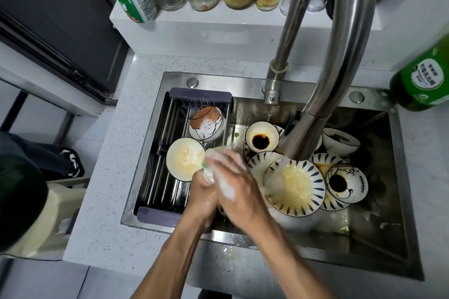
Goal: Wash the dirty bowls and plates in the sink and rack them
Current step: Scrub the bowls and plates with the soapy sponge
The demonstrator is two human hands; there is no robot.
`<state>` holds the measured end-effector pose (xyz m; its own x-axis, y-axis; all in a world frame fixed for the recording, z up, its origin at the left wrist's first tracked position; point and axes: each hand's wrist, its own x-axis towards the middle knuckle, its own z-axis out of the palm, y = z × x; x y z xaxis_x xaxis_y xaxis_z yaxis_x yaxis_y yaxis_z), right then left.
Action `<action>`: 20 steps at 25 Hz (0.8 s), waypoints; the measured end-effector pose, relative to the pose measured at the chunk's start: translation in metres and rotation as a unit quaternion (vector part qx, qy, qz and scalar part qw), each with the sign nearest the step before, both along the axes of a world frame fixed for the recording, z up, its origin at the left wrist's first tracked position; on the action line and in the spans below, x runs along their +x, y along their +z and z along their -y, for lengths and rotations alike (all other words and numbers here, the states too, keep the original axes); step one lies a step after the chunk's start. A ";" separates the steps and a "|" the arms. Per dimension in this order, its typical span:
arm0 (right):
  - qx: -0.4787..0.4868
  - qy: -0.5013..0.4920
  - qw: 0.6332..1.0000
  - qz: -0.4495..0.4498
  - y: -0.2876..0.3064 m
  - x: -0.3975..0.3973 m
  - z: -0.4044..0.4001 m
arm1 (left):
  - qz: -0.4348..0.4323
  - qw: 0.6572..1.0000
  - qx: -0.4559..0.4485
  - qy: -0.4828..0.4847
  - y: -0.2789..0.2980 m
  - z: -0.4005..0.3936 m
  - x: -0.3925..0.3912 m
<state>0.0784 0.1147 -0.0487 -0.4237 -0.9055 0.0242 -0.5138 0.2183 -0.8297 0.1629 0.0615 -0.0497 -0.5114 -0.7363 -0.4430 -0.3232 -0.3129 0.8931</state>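
At frame center I see both hands over the sink, pressed together around a soapy sponge: left hand grips it from below, right hand wraps over it. Two bowls sit in the rack at left. Dirty plates are stacked at right under the faucet.

Free room and obstacles. The tap arches over the sink centre, its spout low above the stacked dishes filling the right basin. Two bowls occupy the far half of the rack; its near bars lie bare. Both hands block the gap between rack and dishes.
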 end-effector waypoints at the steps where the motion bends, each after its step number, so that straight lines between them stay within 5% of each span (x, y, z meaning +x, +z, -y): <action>1: -0.023 0.008 0.999 -0.025 0.001 0.002 -0.001 | 0.005 0.999 -0.032 -0.031 0.000 0.002 0.000; 4: 0.057 -0.124 0.973 0.184 -0.002 -0.017 0.007 | 0.061 0.959 -0.206 -0.185 -0.002 0.001 0.005; 7: 0.091 -0.280 0.870 0.396 -0.011 -0.009 0.002 | 0.132 0.762 -0.550 -0.314 -0.009 0.017 0.013; 9: 0.065 -0.397 0.803 0.440 -0.021 0.002 -0.001 | 0.148 0.723 -0.602 -0.305 -0.021 0.016 0.024; 14: 0.064 -0.482 0.711 0.508 -0.041 0.019 0.015 | 0.108 0.939 -0.326 -0.001 -0.011 -0.023 0.019; 17: 0.098 -0.484 0.693 0.525 -0.049 0.024 0.015 | 0.118 0.945 -0.233 0.196 0.001 -0.008 0.002; 18: 0.102 -0.477 0.713 0.503 -0.045 0.018 0.019 | 0.139 0.951 -0.186 0.205 0.001 0.000 0.000; 20: 0.149 -0.411 0.830 0.346 -0.035 0.000 0.026 | 0.182 0.967 -0.066 0.168 0.000 0.011 -0.001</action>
